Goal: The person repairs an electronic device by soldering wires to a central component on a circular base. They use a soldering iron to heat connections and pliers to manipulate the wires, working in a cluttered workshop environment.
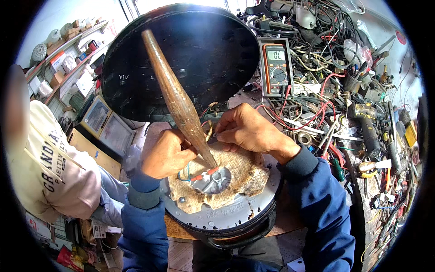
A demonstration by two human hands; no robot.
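In front of me stands a round appliance base with a grey metal plate (265,192). A ragged tan insulation pad (249,174) lies on it, with a grey metal centre part and red-sleeved wires (206,174) showing through its hole. A tapered wooden stick (174,93) leans between this centre and the raised black round lid (217,59). My left hand (165,154) is closed just left of the stick, its fingertips partly hidden. Right of the stick, my right hand (251,131) pinches a tiny metallic piece beside a yellowish sleeved wire (209,129).
A multimeter (275,68) with red leads stands behind my right hand. Tangled cables (312,45), a cordless drill (366,127) and many hand tools crowd the bench at right. At left a person in a cream hoodie (68,167) is close by, with shelves (72,45) behind.
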